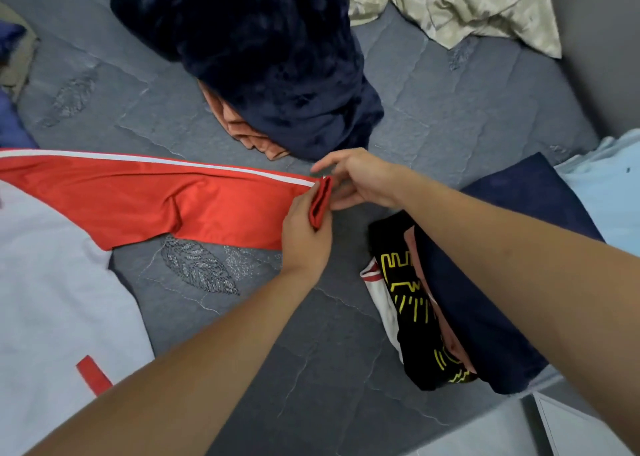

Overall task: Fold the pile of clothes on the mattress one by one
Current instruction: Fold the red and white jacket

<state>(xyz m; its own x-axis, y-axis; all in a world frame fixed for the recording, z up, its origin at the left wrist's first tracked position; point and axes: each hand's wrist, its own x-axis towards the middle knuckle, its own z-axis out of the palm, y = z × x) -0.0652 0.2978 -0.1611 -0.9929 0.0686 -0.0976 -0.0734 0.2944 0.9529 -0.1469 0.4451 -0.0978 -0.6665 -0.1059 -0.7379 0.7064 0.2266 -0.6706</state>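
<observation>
Folded dark clothes [485, 300] sit stacked by the mattress's [311, 351] near right edge. Mid-mattress, the left hand [304, 237] pinches the red sleeve's [156, 199] cuff; the right hand [360, 178] touches it, fingers loosely spread. Beyond lies a navy fleece heap [263, 50].

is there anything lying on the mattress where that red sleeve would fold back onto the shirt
Nothing visible. The left hand grips the red sleeve at its cuff, and only bare mattress lies between it and the shirt.
</observation>
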